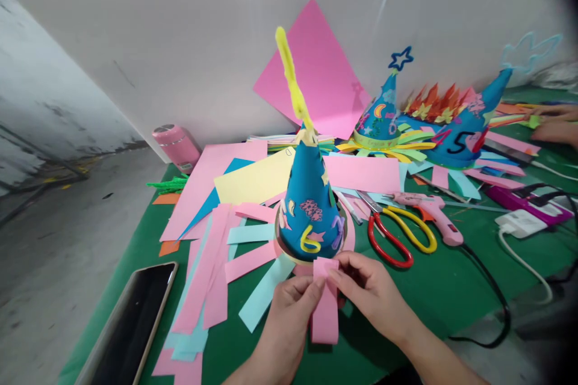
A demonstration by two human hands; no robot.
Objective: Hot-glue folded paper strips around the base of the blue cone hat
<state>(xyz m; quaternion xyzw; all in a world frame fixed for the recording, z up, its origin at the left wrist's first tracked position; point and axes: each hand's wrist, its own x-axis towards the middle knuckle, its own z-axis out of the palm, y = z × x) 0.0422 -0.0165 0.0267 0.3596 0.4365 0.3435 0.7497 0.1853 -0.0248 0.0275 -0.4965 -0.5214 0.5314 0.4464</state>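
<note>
A blue paper cone hat stands upright before me, topped by a yellow pipe cleaner and decorated with a yellow "6" and stickers. Pink and light blue paper strips fan out from its base. My left hand and my right hand both pinch the top end of a pink paper strip against the near edge of the hat's base. The strip hangs toward me between the hands.
Red-and-yellow scissors and a pink glue gun lie right of the hat. Two more decorated hats stand behind. Coloured paper sheets, a pink bottle, a phone, a power strip and another person's hands surround the green table.
</note>
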